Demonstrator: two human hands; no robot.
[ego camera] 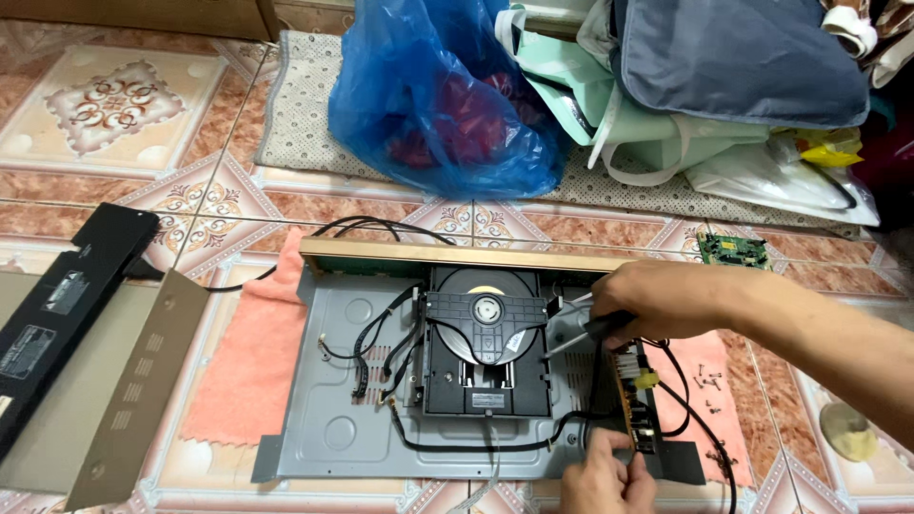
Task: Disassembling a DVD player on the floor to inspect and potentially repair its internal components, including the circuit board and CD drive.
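1. Plainly, the chassis (pixel 343 400) of an opened disc player is the biggest thing at stake: it lies on a pink towel (pixel 243 362) on the tiled floor (pixel 124 105), lid (pixel 114 381) off to the left. Leaning hard on one end could, I judge, slide it on the cloth.
2. The disc drive (pixel 484 347) sits at the chassis centre, black cables (pixel 381 343) looping round its left side. A slip of the tool could gouge the drive or nick a cable.
3. The side board (pixel 636 405) stands at the right edge of the chassis, between both hands. A metal tip bridging its parts could damage them.
4. The right hand (pixel 657 300) is clenched around a screwdriver (pixel 586 328), whose tip points left toward the drive's right edge. The risk is the tip skidding off.
5. The left hand (pixel 605 476) is at the near edge, fingers pinched on what seems a cable end by the board; exactly what it grips I cannot tell. Tugging could strain the joint.
6. Loose screws (pixel 706 385) lie on the towel's right part, near the right forearm; a sleeve-less brush could scatter them across the floor.
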